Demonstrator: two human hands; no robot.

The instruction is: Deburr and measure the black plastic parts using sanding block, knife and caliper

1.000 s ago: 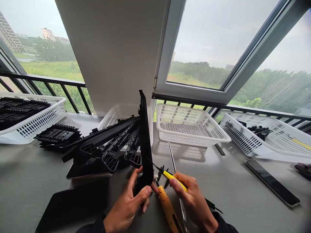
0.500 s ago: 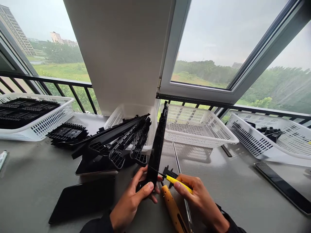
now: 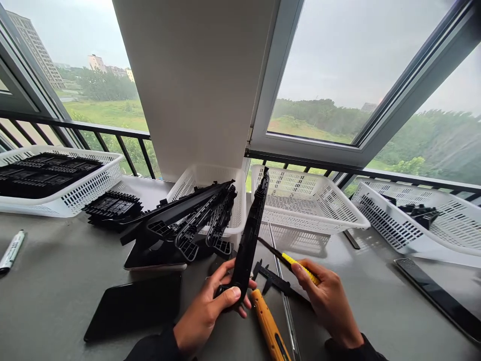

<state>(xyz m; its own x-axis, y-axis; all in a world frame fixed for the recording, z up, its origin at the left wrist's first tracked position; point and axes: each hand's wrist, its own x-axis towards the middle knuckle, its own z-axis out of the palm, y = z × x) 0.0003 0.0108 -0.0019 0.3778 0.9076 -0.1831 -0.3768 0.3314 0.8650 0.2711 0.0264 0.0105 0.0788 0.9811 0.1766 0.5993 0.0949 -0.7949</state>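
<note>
My left hand (image 3: 212, 303) is closed round the lower end of a long black plastic trim piece (image 3: 250, 235), thumb on its face, and the piece stands tilted upward. In my right hand (image 3: 330, 298) is a slim knife with a yellow handle (image 3: 300, 268). Its thin dark blade (image 3: 269, 247) points left, its tip close to the trim piece's right edge; whether they touch I cannot tell. Below the knife lie a black caliper (image 3: 276, 281) and a long metal strip (image 3: 287, 311). An orange-handled tool (image 3: 268, 326) lies between my hands.
Several similar black plastic parts (image 3: 188, 220) lean on a white basket (image 3: 240, 220). Other white baskets stand at left (image 3: 75, 193), centre right (image 3: 319, 223) and right (image 3: 394, 228). A black tablet-like slab (image 3: 135, 306), a marker (image 3: 13, 250) and a dark flat bar (image 3: 436, 291) lie on the table.
My right hand has moved right and the knife has drawn back from the trim piece's lower part to beside its right edge. More of the caliper shows. The view has shifted slightly.
</note>
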